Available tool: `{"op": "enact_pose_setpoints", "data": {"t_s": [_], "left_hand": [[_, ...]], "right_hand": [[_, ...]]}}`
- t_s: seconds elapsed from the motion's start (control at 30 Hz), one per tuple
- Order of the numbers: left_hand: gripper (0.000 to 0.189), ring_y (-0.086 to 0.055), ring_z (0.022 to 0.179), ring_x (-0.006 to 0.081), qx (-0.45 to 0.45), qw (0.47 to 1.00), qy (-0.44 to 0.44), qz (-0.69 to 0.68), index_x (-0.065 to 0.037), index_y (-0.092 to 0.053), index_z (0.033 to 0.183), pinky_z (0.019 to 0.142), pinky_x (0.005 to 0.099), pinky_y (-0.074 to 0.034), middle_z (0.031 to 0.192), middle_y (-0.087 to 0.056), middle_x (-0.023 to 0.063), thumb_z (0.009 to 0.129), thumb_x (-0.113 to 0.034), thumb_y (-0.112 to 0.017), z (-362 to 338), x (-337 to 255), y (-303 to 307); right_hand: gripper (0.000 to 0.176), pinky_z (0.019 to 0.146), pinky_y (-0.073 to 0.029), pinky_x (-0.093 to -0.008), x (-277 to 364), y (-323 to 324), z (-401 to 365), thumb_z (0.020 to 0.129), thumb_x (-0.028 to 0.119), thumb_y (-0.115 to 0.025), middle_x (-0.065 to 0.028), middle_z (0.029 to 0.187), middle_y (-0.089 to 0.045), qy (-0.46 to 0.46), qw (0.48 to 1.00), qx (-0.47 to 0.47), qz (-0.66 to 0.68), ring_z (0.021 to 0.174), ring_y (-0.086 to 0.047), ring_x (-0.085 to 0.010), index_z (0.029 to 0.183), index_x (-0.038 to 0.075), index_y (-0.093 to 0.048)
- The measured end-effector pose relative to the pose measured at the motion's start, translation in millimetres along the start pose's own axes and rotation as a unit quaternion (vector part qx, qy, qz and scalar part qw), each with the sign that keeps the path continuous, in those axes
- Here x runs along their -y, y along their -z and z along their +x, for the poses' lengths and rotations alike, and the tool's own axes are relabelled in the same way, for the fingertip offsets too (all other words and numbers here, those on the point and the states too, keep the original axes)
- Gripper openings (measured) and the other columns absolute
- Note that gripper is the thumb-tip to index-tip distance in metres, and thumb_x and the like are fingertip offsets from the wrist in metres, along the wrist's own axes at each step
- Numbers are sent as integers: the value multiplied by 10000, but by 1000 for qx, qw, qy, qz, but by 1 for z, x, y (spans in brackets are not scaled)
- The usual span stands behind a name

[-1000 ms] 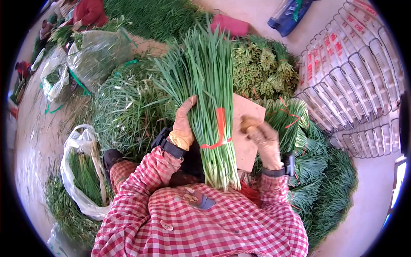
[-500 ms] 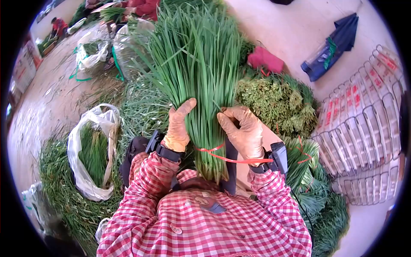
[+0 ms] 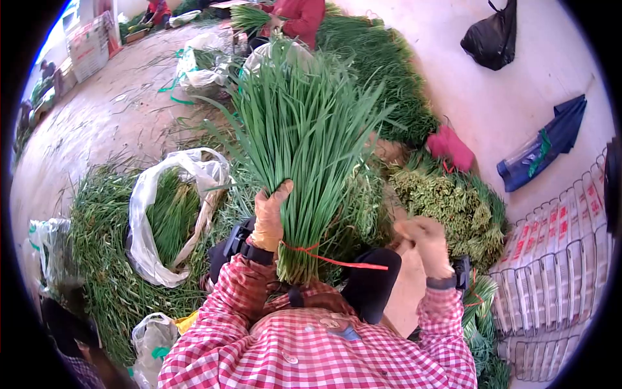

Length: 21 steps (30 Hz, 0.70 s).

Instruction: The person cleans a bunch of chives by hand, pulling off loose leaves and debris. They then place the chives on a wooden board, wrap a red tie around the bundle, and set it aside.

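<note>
My left hand (image 3: 271, 217), in a pale glove, is wrapped round the lower part of a bunch of garlic chives (image 3: 301, 136). The bunch stands upright in front of my chest, its leaves fanning out at the top. Round its base runs a red tie (image 3: 301, 249), whose loose end sticks out to the right. Apart from the bunch, my right hand (image 3: 424, 240) hangs over a tan board at the right. Its gloved fingers are curled together and a little blurred; anything between them is too small to make out.
A white plastic bag (image 3: 139, 223) with chives lies left among loose greens. Tied bunches (image 3: 447, 207) are piled at the right beside wire-framed crates (image 3: 551, 266). A person in red (image 3: 301, 23) handles greens ahead. A black bag (image 3: 492, 39) and a blue umbrella (image 3: 544, 146) lie on the floor.
My right hand has moved away from the bunch to the right. The left hand still grips it. My view has shifted, bringing the person ahead and the black bag further into sight.
</note>
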<state>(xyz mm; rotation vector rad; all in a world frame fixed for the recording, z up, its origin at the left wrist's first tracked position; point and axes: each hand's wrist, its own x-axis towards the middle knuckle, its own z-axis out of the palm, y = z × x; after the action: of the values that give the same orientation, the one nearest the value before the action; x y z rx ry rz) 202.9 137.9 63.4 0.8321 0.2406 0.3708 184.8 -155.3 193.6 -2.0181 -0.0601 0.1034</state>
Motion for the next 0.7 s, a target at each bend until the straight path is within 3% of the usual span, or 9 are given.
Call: {"op": "enact_pose_setpoints", "data": {"t_s": [0.07,0.13,0.23,0.33,0.43,0.5,0.6,0.67,0.7], "left_hand": [[313,-605,834,129,-11,999,-1,-34,0,-642,1054,798,275,-463,974,-657,25,790,-152,-714,-2,3,5],[321,-607,846,135,-26,998,-6,-54,0,-636,1068,795,280,-471,991,-652,29,796,-154,-709,1,4,2],[305,-618,868,184,-59,996,-9,-61,-21,-632,1082,818,325,-487,1019,-653,39,811,-152,-681,1,5,-8],[448,-553,1075,287,101,971,121,-179,-45,-545,1219,960,446,-420,1208,-588,97,868,-322,-549,6,17,-5],[520,-425,1247,332,249,921,205,-221,-24,-444,1335,1071,484,-301,1382,-453,139,916,-332,-440,16,28,20],[468,-498,1175,323,68,986,151,-30,-12,-506,1277,1045,446,-358,1312,-522,154,944,-332,-428,17,38,26],[460,-544,1101,285,35,990,126,52,5,-544,1202,977,403,-418,1252,-567,117,959,-360,-403,26,59,49],[487,-539,1099,262,43,969,242,-32,5,-526,1216,959,380,-423,1248,-569,111,961,-381,-376,15,52,9],[517,-522,1131,248,-52,962,268,-15,-6,-504,1243,980,380,-413,1265,-554,104,962,-415,-358,24,56,-23]], "right_hand": [[448,646,-521,-377,-50,1,9,852,291,-598,-204,848,-662,0,866,-2,-500,763,-646,-353,1124,-59,-532],[645,735,-522,-438,-70,-21,-2,821,360,-633,-230,981,-642,46,857,82,-507,885,-648,-357,1292,-19,-408],[882,998,-391,-424,-58,-65,-28,729,440,-717,-286,1168,-558,107,909,282,-287,1126,-541,-375,1379,-6,-321],[1029,1006,-398,-388,-75,-89,-31,657,368,-812,-259,1167,-558,257,944,199,-62,1128,-541,-331,1423,7,-226],[1131,929,-443,-384,-64,-84,-44,617,227,-855,-177,1160,-562,-129,913,307,236,1102,-545,-270,1444,31,-107],[1082,785,-479,-343,-75,-85,-54,653,178,-837,-134,1065,-589,-88,909,275,300,944,-578,-220,1447,79,-108],[885,732,-500,-324,-95,-87,-37,669,172,-833,-97,968,-623,25,941,216,260,839,-597,-179,1369,71,-302],[645,783,-488,-312,-73,-34,-23,673,249,-834,-75,956,-651,-48,919,284,269,872,-597,-156,1191,16,-527],[594,776,-490,-307,-80,-24,-16,684,269,-827,-66,936,-658,-61,920,274,274,862,-599,-151,1148,10,-561]]}}
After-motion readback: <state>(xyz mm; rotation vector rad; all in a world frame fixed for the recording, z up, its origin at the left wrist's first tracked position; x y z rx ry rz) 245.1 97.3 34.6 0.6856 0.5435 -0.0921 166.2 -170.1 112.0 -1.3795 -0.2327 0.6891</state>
